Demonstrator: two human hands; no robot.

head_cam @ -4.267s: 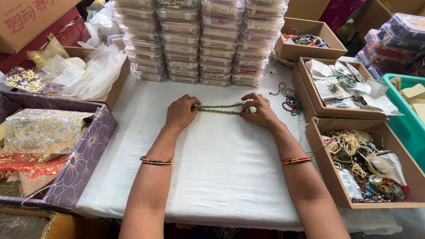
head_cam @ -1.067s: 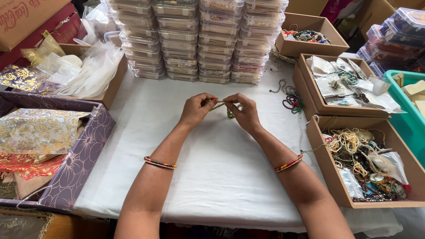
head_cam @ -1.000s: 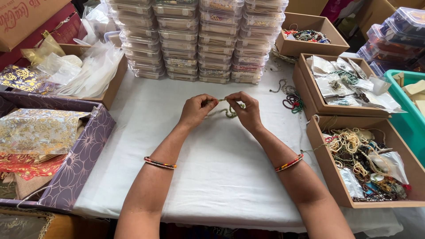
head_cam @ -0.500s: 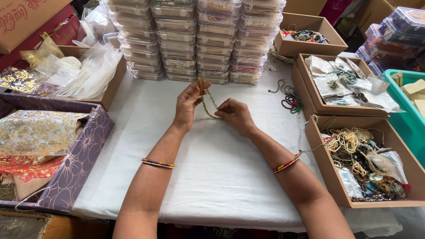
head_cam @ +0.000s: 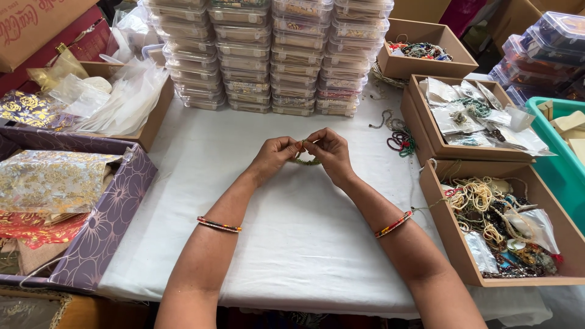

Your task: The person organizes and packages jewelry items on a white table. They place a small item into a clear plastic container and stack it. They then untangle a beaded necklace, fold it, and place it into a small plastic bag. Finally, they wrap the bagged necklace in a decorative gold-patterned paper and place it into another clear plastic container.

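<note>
My left hand (head_cam: 275,156) and my right hand (head_cam: 329,151) meet over the middle of the white-covered table (head_cam: 292,231). Both pinch a thin green beaded strand (head_cam: 306,161), which hangs in a small loop between the fingertips, just above the cloth. Most of the strand is hidden inside my fingers. Each wrist carries a thin striped bangle.
Stacks of clear plastic boxes (head_cam: 268,55) line the far edge. Cardboard boxes of beads and necklaces (head_cam: 499,231) and packets (head_cam: 469,116) stand to the right, loose bead strings (head_cam: 399,137) beside them. A purple box with gold-patterned pouches (head_cam: 55,183) and plastic bags (head_cam: 116,97) are on the left.
The strand was stretched straight between my hands, then gathered. My hands have come together, the left dropping from its raised position, and the strand is now a small loop.
</note>
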